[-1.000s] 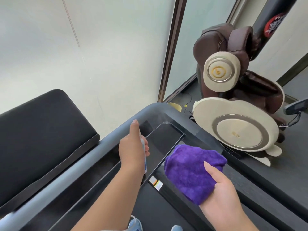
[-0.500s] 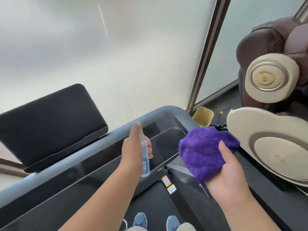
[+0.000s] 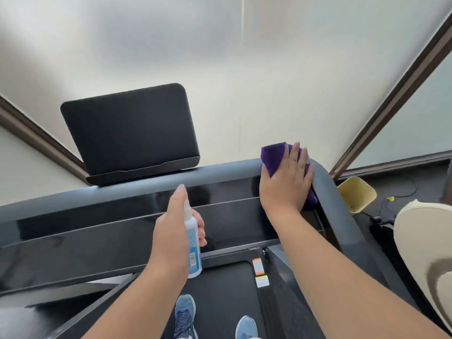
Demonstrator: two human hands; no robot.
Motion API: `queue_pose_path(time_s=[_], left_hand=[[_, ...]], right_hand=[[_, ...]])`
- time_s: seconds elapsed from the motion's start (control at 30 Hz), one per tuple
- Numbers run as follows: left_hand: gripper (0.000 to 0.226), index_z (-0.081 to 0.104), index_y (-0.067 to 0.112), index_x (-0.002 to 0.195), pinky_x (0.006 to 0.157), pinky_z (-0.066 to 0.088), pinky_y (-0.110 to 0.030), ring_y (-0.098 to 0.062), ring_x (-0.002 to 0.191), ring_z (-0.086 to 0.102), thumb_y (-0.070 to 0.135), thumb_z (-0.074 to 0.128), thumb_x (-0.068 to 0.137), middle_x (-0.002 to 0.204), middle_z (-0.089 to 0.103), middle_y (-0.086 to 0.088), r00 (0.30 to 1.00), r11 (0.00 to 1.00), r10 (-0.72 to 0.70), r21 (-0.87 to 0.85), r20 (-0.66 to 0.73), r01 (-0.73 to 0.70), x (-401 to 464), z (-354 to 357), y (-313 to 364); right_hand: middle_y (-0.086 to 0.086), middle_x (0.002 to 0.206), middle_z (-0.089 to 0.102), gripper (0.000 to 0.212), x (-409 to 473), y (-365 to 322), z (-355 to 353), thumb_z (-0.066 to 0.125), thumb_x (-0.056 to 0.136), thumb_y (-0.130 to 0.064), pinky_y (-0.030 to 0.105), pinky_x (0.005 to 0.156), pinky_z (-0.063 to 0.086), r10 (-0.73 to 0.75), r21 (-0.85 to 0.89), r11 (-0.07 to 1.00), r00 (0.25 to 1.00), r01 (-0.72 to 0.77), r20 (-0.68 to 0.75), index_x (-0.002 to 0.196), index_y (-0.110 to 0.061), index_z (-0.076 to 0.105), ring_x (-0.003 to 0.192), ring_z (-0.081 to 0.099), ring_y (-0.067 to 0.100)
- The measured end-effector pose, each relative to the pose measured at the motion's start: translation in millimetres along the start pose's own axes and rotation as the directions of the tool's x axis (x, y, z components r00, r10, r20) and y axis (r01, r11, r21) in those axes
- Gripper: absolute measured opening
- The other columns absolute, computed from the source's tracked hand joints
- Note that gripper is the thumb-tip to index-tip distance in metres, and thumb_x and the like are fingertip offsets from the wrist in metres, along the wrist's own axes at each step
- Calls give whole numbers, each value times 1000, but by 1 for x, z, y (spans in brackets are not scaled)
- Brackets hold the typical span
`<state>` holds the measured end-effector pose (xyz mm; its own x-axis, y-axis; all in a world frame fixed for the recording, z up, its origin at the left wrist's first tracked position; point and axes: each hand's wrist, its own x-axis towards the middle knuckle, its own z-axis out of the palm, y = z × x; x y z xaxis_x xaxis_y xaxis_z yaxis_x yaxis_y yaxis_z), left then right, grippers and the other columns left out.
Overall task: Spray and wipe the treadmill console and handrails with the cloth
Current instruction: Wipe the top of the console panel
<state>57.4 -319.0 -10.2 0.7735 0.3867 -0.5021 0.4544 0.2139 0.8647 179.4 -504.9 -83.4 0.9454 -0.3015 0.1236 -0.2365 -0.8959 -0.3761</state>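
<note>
**Cloth pressed to the handrail corner, spray bottle held over the console**

While the left hand point(image 3: 171, 231) curls round the spray bottle point(image 3: 193, 243), forefinger on its nozzle, above the console point(image 3: 122, 231), the right hand point(image 3: 287, 182) lies flat with fingers straight on the purple cloth point(image 3: 274, 155). The cloth sits on the handrail point(image 3: 327, 189) at the console's far right corner. A black screen point(image 3: 129, 128) stands behind the console; blue shoes point(image 3: 186, 314) rest on the belt point(image 3: 225, 285) below it. A yellow bin point(image 3: 357, 194) stands right of the console.
</note>
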Motion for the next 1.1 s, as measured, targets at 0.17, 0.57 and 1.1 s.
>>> queue_pose_path(time_s=[0.17, 0.57, 1.1], left_hand=[[71, 54, 10, 56, 68, 50, -40, -22, 52, 50, 71, 51, 92, 58, 51, -11, 998, 1000, -19, 12, -51, 20, -1, -18, -11], [69, 53, 7, 59, 65, 51, -38, -23, 54, 49, 68, 50, 92, 62, 50, -13, 993, 998, -57, 7, 105, 57, 8, -4, -5], [71, 51, 11, 53, 71, 51, -39, -22, 53, 51, 70, 47, 94, 60, 53, -12, 990, 990, -123, 83, 62, 117, 23, -32, 0]], right_hand=[[17, 175, 11, 82, -27, -5, 17, 24, 106, -59, 49, 132, 8, -250, -129, 960, 968, 249, 7, 166, -4, 12, 163, 8, 31], [14, 173, 20, 87, -87, 41, -5, 17, 99, -65, 51, 131, 14, -69, -286, 954, 993, 92, 92, 165, -9, 25, 162, 16, 29], [15, 175, 13, 78, -59, -30, 17, 26, 103, -59, 57, 128, 10, -284, -151, 943, 953, 298, 104, 166, -14, 22, 162, 12, 33]])
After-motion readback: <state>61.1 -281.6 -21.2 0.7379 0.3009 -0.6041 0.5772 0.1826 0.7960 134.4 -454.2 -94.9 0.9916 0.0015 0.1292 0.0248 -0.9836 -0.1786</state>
